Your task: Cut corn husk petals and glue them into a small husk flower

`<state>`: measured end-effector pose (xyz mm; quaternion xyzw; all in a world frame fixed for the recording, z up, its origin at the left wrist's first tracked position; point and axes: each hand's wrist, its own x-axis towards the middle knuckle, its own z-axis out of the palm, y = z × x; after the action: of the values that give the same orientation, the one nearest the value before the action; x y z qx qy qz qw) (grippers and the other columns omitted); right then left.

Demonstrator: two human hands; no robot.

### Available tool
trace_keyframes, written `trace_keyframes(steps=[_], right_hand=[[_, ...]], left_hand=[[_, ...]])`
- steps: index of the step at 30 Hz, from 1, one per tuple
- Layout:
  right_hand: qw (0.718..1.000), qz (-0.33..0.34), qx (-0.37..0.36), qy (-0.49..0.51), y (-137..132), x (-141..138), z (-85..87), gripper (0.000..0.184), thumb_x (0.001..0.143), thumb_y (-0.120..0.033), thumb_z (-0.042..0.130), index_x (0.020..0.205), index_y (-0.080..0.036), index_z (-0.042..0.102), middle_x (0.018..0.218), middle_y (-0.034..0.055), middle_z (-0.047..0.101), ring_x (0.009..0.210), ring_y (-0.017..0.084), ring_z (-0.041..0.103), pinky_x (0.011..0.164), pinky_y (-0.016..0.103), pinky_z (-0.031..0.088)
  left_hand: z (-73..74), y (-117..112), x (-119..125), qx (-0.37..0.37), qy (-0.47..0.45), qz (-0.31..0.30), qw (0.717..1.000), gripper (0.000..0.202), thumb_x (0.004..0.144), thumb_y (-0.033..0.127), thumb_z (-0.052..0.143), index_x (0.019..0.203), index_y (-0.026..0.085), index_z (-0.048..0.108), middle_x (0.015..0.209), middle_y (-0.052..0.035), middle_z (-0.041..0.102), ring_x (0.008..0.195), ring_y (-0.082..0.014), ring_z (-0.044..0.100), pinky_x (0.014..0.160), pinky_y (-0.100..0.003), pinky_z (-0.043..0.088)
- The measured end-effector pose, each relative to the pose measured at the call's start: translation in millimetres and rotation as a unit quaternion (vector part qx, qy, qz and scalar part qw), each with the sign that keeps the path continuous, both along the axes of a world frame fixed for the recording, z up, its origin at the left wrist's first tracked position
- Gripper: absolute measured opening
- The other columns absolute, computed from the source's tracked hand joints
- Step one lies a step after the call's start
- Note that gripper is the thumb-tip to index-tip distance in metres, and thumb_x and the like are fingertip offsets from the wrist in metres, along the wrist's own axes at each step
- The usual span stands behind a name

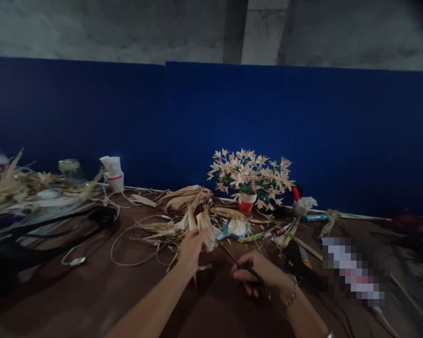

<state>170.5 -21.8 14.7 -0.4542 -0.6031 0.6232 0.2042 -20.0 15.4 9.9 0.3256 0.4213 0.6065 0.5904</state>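
My left hand (pixel 193 246) is closed on a pale dried corn husk (pixel 206 230), which stands up above the fingers. Just to the right, my right hand (pixel 255 272) grips a pair of dark scissors (pixel 245 266). Their blades point up and left towards the lower edge of the husk; whether they touch it I cannot tell. Behind my left hand lies a heap of more dried husks (pixel 185 199). A roll of light blue tape (pixel 229 230), with pale scraps in its middle, sits beyond the scissors' tip.
A red and white cup (pixel 247 202) with pale husk flowers (pixel 245 173) stands by the blue partition (pixel 197 122). Right of my right hand lies a black glue gun (pixel 296 260). A white cable (pixel 118 256) loops at left, near black straps (pixel 56 234) and a clear jar (pixel 72 173).
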Motion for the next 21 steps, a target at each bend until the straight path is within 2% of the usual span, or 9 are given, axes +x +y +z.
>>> trace_keyframes(steps=[7,12,21], right_hand=[[1.0,0.01,0.014,0.001,2.6,-0.3,-4.5,0.038,0.061,-0.044,0.068,0.077,-0.011,0.06,0.042,-0.0053,0.052,0.032,0.006,0.047,0.031,0.014,0.036],[1.0,0.007,0.02,-0.007,0.7,-2.2,-2.9,0.038,0.062,-0.043,0.066,0.08,-0.01,0.06,0.04,-0.0062,0.051,0.032,0.006,0.046,0.032,0.014,0.037],[0.999,0.009,0.034,-0.021,0.0,-3.9,-3.2,0.036,0.064,-0.044,0.064,0.079,-0.012,0.059,0.039,-0.0074,0.049,0.031,0.005,0.043,0.033,0.015,0.035]], left_hand=[[4.2,-3.7,-0.1,-0.046,-0.003,-0.017,0.999,0.023,0.052,0.03,0.073,0.063,0.014,0.06,0.047,0.0035,0.059,0.039,-0.008,0.05,0.04,-0.017,0.035],[2.4,-4.6,1.7,-0.073,0.003,-0.055,0.996,0.026,0.05,0.032,0.074,0.064,0.014,0.061,0.047,0.003,0.058,0.039,-0.0084,0.049,0.04,-0.019,0.035],[5.0,-6.7,4.5,-0.094,0.021,-0.051,0.994,0.024,0.049,0.031,0.073,0.062,0.016,0.061,0.047,0.0028,0.058,0.04,-0.0109,0.051,0.042,-0.021,0.036]])
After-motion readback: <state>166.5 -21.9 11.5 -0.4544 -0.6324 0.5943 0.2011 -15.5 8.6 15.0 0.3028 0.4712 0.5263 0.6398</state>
